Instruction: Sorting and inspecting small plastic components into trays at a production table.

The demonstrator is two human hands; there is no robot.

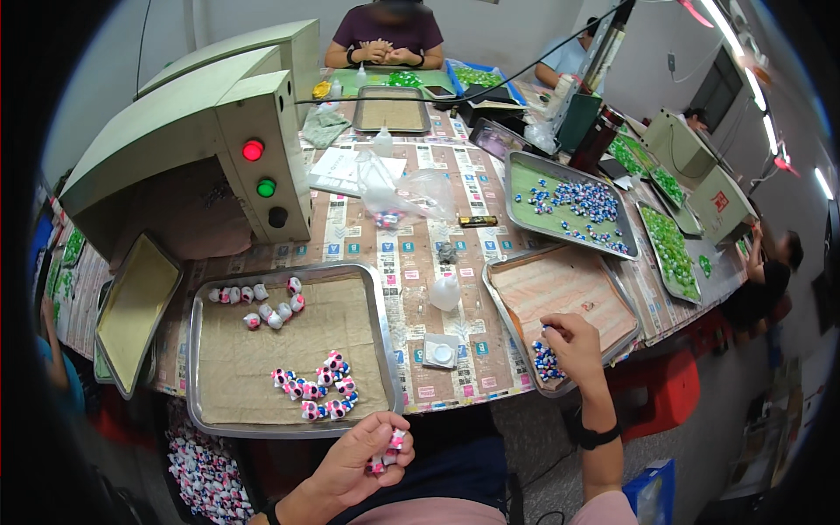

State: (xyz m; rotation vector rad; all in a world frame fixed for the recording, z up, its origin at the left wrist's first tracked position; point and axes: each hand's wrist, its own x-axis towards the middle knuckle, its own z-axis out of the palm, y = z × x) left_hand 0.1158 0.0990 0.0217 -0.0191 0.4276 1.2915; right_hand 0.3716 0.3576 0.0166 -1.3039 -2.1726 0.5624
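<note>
My left hand (363, 457) is closed around a few small white-and-pink figurines (385, 459), just off the near edge of a metal tray (254, 359) lined with tan cloth. In that tray, several pink, white and black figurines (317, 387) lie in a curved cluster, and mostly white ones (271, 302) lie farther back. My right hand (576, 348) is pinched at the left side of a second tray (560, 289), right by a pile of tiny blue-and-white pieces (547, 360). Whatever its fingertips hold is too small to make out.
A beige machine (262, 114) with red and green lights stands at left. Between the trays are a white squeeze bottle (444, 294) and a small white dish (440, 352). Another tray (569, 206) holds blue-and-white pieces. A co-worker (385, 39) sits opposite. A bin of figurines (206, 472) stands below.
</note>
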